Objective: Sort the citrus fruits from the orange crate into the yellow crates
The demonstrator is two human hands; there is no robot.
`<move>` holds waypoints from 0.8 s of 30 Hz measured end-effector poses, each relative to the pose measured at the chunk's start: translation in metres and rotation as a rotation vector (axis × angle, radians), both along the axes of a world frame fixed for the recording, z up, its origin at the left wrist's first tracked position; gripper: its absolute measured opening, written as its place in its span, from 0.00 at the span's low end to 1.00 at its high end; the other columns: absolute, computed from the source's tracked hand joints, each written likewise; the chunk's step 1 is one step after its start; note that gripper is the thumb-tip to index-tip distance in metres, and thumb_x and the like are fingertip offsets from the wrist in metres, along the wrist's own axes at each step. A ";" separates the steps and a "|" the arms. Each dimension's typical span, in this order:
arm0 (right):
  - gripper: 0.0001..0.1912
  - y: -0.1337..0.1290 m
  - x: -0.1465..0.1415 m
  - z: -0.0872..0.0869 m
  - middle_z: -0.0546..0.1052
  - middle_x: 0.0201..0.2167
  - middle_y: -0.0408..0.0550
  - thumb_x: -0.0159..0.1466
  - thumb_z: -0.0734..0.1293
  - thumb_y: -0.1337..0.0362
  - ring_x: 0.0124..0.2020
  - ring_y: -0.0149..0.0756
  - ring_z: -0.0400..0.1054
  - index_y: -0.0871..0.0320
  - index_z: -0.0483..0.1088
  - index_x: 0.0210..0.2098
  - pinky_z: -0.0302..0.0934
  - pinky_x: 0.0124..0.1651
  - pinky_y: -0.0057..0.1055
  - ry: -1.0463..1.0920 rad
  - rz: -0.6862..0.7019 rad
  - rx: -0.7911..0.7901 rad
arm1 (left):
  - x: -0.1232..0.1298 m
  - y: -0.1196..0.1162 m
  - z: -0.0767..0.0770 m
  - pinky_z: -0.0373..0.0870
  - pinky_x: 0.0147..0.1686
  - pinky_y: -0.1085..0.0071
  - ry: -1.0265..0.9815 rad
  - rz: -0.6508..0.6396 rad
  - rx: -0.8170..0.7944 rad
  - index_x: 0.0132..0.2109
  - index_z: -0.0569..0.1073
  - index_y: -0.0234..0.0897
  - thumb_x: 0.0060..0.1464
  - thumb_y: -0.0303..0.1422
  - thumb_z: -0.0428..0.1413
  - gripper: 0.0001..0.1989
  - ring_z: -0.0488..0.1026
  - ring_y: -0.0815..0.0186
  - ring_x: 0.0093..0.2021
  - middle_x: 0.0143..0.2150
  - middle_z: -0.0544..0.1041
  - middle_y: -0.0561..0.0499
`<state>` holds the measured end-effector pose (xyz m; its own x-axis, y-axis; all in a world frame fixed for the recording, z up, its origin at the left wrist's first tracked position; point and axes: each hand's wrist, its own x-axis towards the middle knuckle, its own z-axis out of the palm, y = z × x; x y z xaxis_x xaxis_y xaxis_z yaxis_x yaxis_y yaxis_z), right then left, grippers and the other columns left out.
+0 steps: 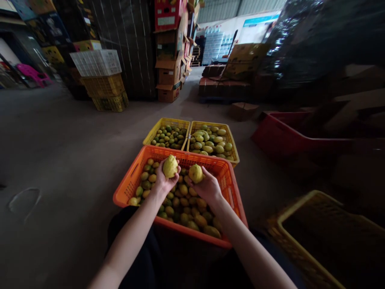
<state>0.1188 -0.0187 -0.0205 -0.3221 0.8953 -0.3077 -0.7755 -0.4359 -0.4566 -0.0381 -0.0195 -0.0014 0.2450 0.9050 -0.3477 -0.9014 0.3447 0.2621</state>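
My left hand (pixel 165 178) is closed around a knobbly yellow-green lemon (pixel 170 166). A second, rounder yellow lemon (pixel 196 173) sits in the fingers of my right hand (pixel 208 185). Both hands are raised over an orange plastic crate (pixel 129 185) that stands in front of my legs. Many green and yellow lemons (pixel 184 218) cover the bottom of that crate. Touching its far side are two yellow crates. The left yellow crate (pixel 147 138) holds smaller, greener fruit (pixel 170 135); the right yellow crate (pixel 234 149) holds larger, longer, paler fruit (pixel 210 138).
A yellow crate (pixel 313 196) lies close on my right, with a red bin (pixel 282 128) beyond it. Stacked crates (pixel 104 86) stand back left. Cardboard boxes (pixel 168 76) and a loaded pallet (pixel 224 86) are farther off. A pink chair (pixel 33 73) is far left.
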 end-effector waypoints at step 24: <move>0.08 0.000 0.002 0.001 0.75 0.21 0.46 0.57 0.65 0.59 0.19 0.31 0.65 0.58 0.68 0.27 0.58 0.18 0.24 -0.083 -0.026 -0.026 | 0.005 -0.002 0.001 0.55 0.10 0.84 0.007 0.034 0.018 0.38 0.75 0.35 0.57 0.35 0.49 0.12 0.69 0.72 0.22 0.28 0.74 0.50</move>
